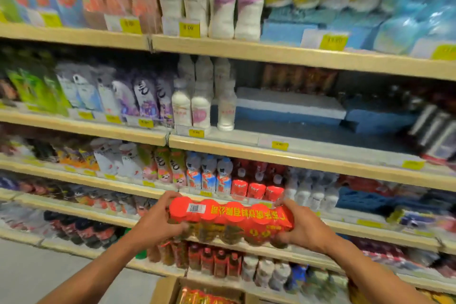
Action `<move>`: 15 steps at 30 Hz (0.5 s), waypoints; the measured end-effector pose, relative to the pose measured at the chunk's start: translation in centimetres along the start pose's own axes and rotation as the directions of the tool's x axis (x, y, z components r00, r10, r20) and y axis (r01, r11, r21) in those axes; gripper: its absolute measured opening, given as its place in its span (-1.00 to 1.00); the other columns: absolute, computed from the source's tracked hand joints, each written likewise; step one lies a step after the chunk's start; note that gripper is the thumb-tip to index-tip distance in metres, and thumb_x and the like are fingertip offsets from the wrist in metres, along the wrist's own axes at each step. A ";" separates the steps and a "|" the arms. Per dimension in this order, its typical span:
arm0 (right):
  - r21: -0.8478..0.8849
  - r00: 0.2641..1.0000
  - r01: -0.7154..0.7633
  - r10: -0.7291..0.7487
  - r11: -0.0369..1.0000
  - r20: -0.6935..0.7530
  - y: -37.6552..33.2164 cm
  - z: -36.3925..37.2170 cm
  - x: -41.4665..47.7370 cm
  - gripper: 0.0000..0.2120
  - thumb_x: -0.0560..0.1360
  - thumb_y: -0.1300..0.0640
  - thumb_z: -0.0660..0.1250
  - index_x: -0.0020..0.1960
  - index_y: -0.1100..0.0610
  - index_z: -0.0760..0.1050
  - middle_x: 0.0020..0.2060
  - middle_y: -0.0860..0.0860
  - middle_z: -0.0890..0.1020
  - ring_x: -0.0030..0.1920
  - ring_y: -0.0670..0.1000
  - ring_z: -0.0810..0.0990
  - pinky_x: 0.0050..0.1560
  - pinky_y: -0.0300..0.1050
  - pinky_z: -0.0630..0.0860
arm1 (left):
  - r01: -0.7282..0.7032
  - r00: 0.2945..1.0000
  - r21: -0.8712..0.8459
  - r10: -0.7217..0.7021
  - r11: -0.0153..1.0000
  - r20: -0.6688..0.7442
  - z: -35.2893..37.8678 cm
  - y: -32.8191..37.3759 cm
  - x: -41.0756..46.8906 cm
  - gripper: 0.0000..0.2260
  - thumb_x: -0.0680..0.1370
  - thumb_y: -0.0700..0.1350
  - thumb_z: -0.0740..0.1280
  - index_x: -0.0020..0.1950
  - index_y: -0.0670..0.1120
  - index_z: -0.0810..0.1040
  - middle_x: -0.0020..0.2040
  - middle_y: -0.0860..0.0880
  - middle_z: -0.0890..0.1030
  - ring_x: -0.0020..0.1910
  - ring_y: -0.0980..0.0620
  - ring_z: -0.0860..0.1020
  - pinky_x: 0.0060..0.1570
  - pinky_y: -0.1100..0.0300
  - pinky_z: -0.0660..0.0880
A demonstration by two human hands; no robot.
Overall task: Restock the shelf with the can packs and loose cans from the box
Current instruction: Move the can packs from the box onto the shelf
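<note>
I hold a red shrink-wrapped can pack (229,219) with yellow characters and a barcode label, lying sideways in front of the lower shelves. My left hand (158,222) grips its left end and my right hand (299,226) grips its right end. Below, at the bottom edge, the open cardboard box (165,290) shows more red and gold packs (204,297) inside. The second shelf (308,138) has a bare stretch to the right of white bottles, with blue-and-white flat packs (291,108) behind it.
Shelves of bottled drinks fill the view: white bottles (202,103) mid-shelf, red-capped bottles (256,185) just behind the pack, dark cans (434,128) at right. Yellow price tags line each shelf edge. Grey floor (37,269) lies at lower left. The picture is blurred.
</note>
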State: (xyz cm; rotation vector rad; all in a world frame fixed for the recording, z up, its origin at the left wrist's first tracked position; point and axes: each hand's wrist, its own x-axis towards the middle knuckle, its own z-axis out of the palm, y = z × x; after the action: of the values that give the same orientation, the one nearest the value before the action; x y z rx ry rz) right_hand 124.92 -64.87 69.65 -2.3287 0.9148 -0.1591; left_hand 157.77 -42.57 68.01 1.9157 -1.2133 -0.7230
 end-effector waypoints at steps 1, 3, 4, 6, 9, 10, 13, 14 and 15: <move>0.062 0.999 0.011 -0.009 0.998 -0.042 -0.3 -1.2 -0.2 -0.32 0.22 0.02 0.61 0.22 -0.18 0.34 -0.01 -0.18 0.57 -0.09 -0.30 0.59 -0.09 -0.33 0.55 | -0.003 0.999 -0.065 0.000 0.998 -0.037 0.0 1.1 -0.3 -0.46 0.40 -0.10 0.56 0.25 0.13 0.36 0.12 0.09 0.60 0.02 0.13 0.63 -0.01 0.08 0.61; 0.178 0.994 0.020 0.000 0.984 -0.114 -0.7 -3.6 -0.6 -0.25 0.22 0.07 0.65 0.27 -0.13 0.32 0.05 -0.13 0.58 -0.04 -0.32 0.59 -0.07 -0.31 0.58 | -0.012 0.993 -0.163 -0.008 0.987 -0.117 0.0 3.3 -0.6 -0.45 0.42 -0.11 0.55 0.30 0.14 0.36 0.19 0.18 0.54 0.14 0.15 0.56 0.13 0.10 0.54; 0.242 0.989 0.031 0.004 0.970 -0.144 -0.7 -4.3 -0.7 -0.20 0.19 0.07 0.67 0.30 -0.07 0.32 0.08 -0.10 0.58 -0.03 -0.31 0.60 -0.07 -0.34 0.56 | -0.032 0.989 -0.195 0.003 0.980 -0.150 -0.1 4.1 -0.7 -0.43 0.42 -0.08 0.55 0.31 0.18 0.36 0.22 0.21 0.50 0.19 0.17 0.51 0.20 0.08 0.50; 0.384 0.978 0.048 0.034 0.922 -0.204 -0.7 -5.8 -0.9 -0.11 0.08 -0.02 0.72 0.31 0.00 0.37 0.10 -0.06 0.61 -0.01 -0.23 0.63 -0.03 -0.31 0.54 | -0.080 0.976 -0.223 0.031 0.972 -0.218 -0.2 5.7 -0.7 -0.40 0.36 0.04 0.56 0.33 0.26 0.39 0.30 0.17 0.48 0.28 0.14 0.46 0.32 0.01 0.43; 0.565 0.953 0.086 0.099 0.820 -0.288 -0.7 -7.4 -1.5 -0.05 -0.09 -0.18 0.71 0.23 0.00 0.46 0.09 -0.03 0.65 0.10 -0.06 0.63 0.08 -0.16 0.55 | -0.141 0.964 -0.254 0.074 0.957 -0.255 -0.3 7.8 -0.3 -0.40 0.33 0.11 0.55 0.33 0.28 0.43 0.29 0.16 0.53 0.30 0.17 0.48 0.34 0.03 0.41; 0.598 0.946 0.091 0.118 0.797 -0.301 -0.9 -7.7 -1.7 -0.10 -0.04 -0.12 0.71 0.24 0.00 0.46 0.09 -0.04 0.65 0.12 -0.05 0.62 0.09 -0.13 0.56 | -0.152 0.962 -0.278 0.078 0.949 -0.260 -0.3 8.5 -0.1 -0.43 0.34 0.10 0.55 0.30 0.32 0.45 0.25 0.18 0.57 0.26 0.19 0.51 0.31 0.05 0.44; 0.659 0.911 0.119 0.183 0.742 -0.370 -1.2 -9.0 -2.4 -0.33 0.19 0.16 0.66 0.24 0.04 0.49 0.03 -0.01 0.69 0.05 -0.03 0.67 0.07 -0.08 0.59 | -0.180 0.964 -0.307 0.106 0.935 -0.243 -0.2 10.6 0.8 -0.48 0.33 0.11 0.57 0.21 0.39 0.48 0.17 0.22 0.62 0.18 0.19 0.58 0.25 0.06 0.49; 0.670 0.895 0.137 0.198 0.730 -0.399 -1.3 -9.5 -2.5 -0.38 0.23 0.20 0.64 0.23 0.05 0.51 0.02 -0.01 0.71 0.03 -0.04 0.68 0.06 -0.07 0.60 | -0.192 0.964 -0.301 0.122 0.934 -0.235 -0.3 11.1 1.3 -0.46 0.34 0.09 0.58 0.23 0.38 0.47 0.18 0.20 0.62 0.19 0.16 0.58 0.26 0.02 0.49; 0.677 0.881 0.155 0.209 0.720 -0.425 -1.5 -10.2 -2.7 -0.43 0.26 0.20 0.63 0.21 0.04 0.52 0.02 -0.02 0.71 0.04 -0.05 0.68 0.07 -0.05 0.61 | -0.203 0.965 -0.301 0.138 0.932 -0.221 -0.2 11.5 1.7 -0.44 0.35 0.04 0.59 0.25 0.37 0.46 0.20 0.18 0.62 0.21 0.14 0.58 0.27 0.00 0.49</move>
State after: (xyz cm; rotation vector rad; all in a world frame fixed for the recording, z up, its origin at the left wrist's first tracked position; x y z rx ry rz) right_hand 120.49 -67.40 78.96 -1.5613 0.9016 -0.9424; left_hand 152.85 -47.28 77.50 1.5503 -1.0514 -0.5828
